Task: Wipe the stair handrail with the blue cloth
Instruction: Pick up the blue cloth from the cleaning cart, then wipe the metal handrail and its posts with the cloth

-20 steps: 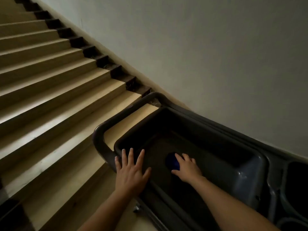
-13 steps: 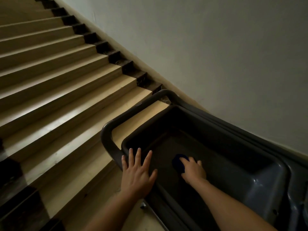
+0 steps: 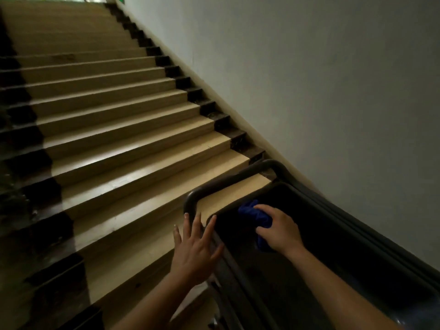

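Observation:
My right hand grips the crumpled blue cloth, held just above the inside of a dark grey cart tub. Part of the cloth hangs below my palm. My left hand hovers with fingers spread at the tub's near left rim, beside the cart's curved handle bar. No stair handrail shows in this view.
A wide flight of tan stairs with dark edge strips rises ahead and to the left. A plain pale wall runs up the right side. The cart stands against that wall at the foot of the stairs.
My right hand has closed on the blue cloth and raised it from the tub's bottom. The view has tilted up, showing more of the staircase. My left hand stays spread by the rim.

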